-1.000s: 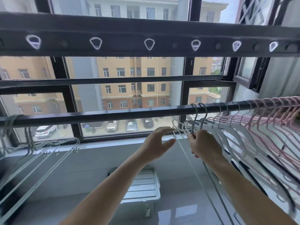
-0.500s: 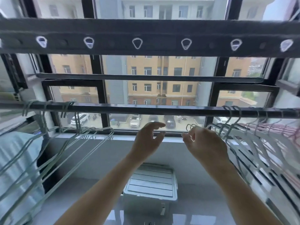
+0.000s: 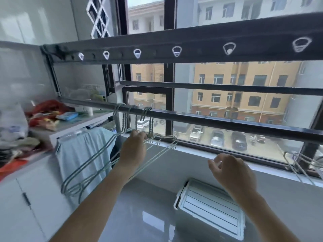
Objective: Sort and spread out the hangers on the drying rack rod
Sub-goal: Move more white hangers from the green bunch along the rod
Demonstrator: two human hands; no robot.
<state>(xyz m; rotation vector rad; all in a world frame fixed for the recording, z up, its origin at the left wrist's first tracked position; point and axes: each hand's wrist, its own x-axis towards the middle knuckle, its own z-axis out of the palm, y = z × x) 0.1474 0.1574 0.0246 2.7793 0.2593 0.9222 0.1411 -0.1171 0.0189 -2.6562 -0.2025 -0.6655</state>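
Note:
A dark drying rack rod [image 3: 209, 120] runs across the window at chest height. A bunch of pale green wire hangers [image 3: 90, 165] hangs from its left part, hooks crowded together and bodies swung toward me. My left hand [image 3: 134, 151] reaches into that bunch, with its fingers curled around the necks just under the rod. My right hand [image 3: 230, 172] hovers lower, below the bare middle of the rod, fingers loosely curled with nothing in them. A few white hangers [image 3: 295, 163] show at the right edge, apart from both hands.
An upper dark bar with ringed holes [image 3: 192, 49] crosses above the rod. At left a white cabinet [image 3: 35, 189] carries clutter, and a light blue cloth [image 3: 78, 151] hangs beside it. A white slatted box [image 3: 209, 206] sits on the floor under the window sill [image 3: 192, 151].
The view has swung left. My left hand has moved from the middle of the rod to the green hangers. My right hand has let go of the white hangers and dropped lower.

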